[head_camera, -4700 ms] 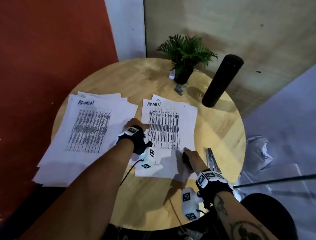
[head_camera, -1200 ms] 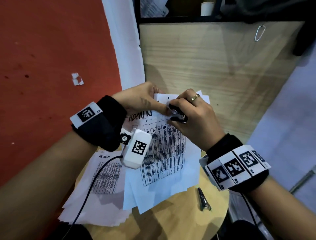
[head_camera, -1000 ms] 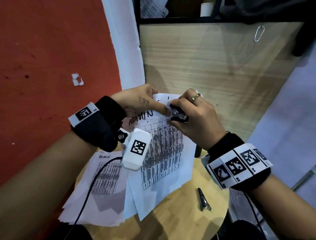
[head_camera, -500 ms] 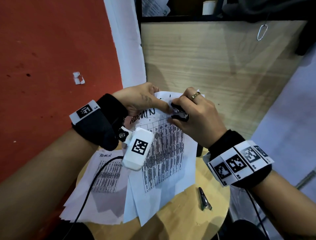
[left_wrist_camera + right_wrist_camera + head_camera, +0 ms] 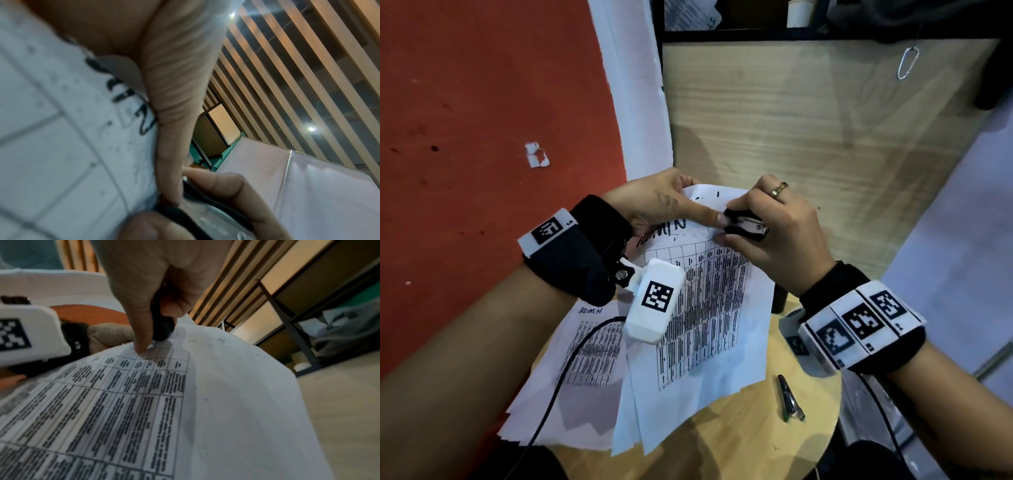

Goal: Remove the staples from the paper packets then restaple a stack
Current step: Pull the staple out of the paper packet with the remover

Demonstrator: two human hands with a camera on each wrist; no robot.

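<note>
Head view: the paper packet (image 5: 709, 308), a printed table with "ADMIN" handwritten at its top, is held up in the air above the round wooden surface (image 5: 739, 442), its lower edge hanging down towards the wood. The left hand (image 5: 657, 202) pinches the packet's top edge, thumb laid flat across the front of the sheet and the other fingers behind it. The right hand (image 5: 777, 236) is curled round a small black staple remover (image 5: 744, 224), whose nose sits at the packet's upper corner, right against the tip of the left thumb. The right wrist view shows the black tool (image 5: 162, 324) squeezed between thumb and fingers, touching the paper's top edge; whether it has caught a staple cannot be made out. On the surface below, a second stack of papers (image 5: 585, 359) marked "ADMIN" lies to the left, partly under the hanging sheets. A slim metal stapler (image 5: 789, 397) lies near the surface's right rim, apart from the papers.
</note>
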